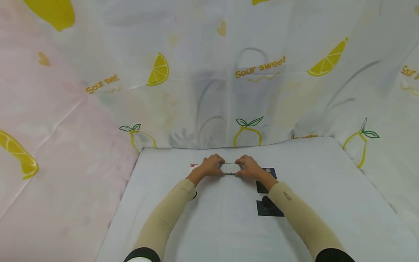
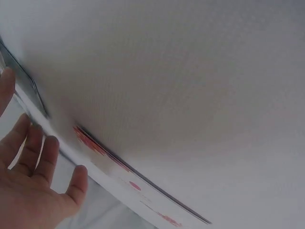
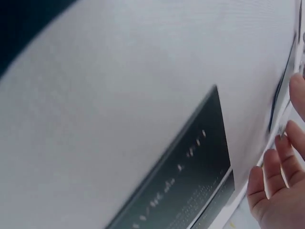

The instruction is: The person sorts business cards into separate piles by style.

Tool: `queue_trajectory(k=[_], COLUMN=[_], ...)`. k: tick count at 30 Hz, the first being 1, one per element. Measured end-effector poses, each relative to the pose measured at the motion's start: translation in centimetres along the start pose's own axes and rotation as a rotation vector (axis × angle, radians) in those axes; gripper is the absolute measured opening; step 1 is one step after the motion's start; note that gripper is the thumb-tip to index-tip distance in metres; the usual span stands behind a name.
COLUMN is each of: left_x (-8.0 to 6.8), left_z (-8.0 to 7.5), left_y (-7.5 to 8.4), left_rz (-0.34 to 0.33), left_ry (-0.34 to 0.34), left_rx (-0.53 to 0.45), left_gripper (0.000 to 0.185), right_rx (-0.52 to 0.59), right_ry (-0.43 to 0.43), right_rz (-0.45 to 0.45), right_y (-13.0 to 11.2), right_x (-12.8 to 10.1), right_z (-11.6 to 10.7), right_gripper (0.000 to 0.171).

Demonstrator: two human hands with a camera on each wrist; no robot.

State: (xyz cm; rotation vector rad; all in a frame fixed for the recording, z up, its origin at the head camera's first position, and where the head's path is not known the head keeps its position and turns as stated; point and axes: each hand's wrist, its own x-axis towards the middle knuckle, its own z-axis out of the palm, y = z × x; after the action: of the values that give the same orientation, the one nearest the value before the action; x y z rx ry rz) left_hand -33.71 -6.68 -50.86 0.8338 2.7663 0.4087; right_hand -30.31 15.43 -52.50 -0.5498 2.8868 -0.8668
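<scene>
Both hands met over a small, flat, pale rectangular card lying on the white, matte bench, toward its far edge at 12 o'clock. The left hand gripped the card's left end and the right hand its right end, fingers curled over the short edges. The card's surface looked glossy with faint grey print; finer detail was too small to read. A thin white sheet with red print lay flat just at 9 o'clock of the left hand, its edge sharp against the cloth. At 4 o'clock of the right hand lay two dark, flat, square-cornered cards, one bearing pale lettering in the right wrist view. The bench lay bare toward 6 o'clock between the beige sleeves. A translucent lemon-print curtain closed the far and side edges.
</scene>
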Motion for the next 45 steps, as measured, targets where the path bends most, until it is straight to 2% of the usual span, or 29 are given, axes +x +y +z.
queue_trajectory(k=[9, 17, 31, 45], left_x=[0.32, 0.09, 0.32, 0.22], left_z=[0.44, 0.43, 0.46, 0.30], left_y=[0.37, 0.34, 0.12, 0.03], left_rz=[-0.044, -0.058, -0.070, -0.069], left_ry=[-0.027, -0.025, -0.056, -0.051], left_rx=[0.046, 0.021, 0.003, -0.009], left_gripper=[0.049, 0.050, 0.055, 0.056], right_rx=[-0.072, -0.078, 0.075, 0.095], right_ry=[-0.025, -0.034, -0.052, -0.047], right_rz=[0.034, 0.058, 0.160, 0.166], right_y=[0.13, 0.08, 0.64, 0.22], right_x=[0.45, 0.57, 0.92, 0.80], right_z=[0.70, 0.90, 1.03, 0.74], right_gripper=[0.050, 0.053, 0.059, 0.057])
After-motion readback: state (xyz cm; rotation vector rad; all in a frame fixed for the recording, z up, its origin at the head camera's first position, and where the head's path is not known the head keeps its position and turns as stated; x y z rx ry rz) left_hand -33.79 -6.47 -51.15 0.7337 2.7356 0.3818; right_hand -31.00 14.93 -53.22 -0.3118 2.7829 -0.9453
